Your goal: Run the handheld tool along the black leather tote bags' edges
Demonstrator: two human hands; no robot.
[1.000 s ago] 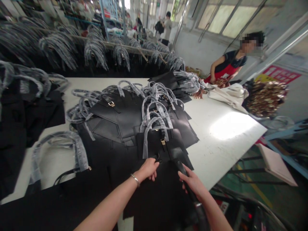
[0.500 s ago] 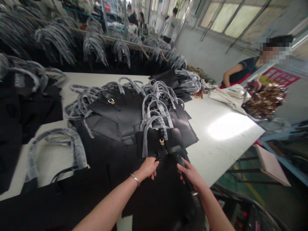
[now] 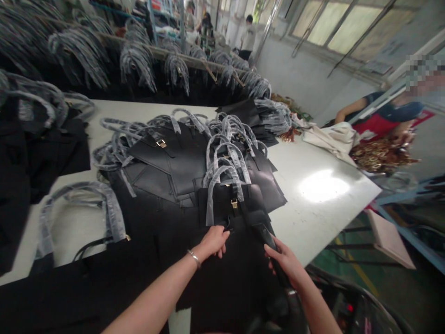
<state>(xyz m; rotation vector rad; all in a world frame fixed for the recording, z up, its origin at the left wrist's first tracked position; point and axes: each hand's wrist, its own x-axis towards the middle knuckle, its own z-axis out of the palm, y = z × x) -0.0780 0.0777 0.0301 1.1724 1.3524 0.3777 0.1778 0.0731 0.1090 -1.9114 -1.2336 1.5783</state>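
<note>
The black bag (image 3: 222,206) lay flat on the surface (image 3: 297,220), buckle (image 3: 234,204) up, just beyond both hands. The left hand (image 3: 214,241) was curled over black material; whether it gripped any could not be told. The right hand (image 3: 283,257) was wrapped around a black tool (image 3: 266,235). More bags (image 3: 182,160) lay behind; a person (image 3: 377,123) in red stood at the far right.

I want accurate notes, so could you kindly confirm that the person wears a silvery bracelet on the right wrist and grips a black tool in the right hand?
Not quite: the head view shows the silvery bracelet at the wrist of the left hand. The right hand does grip a black tool.
</note>
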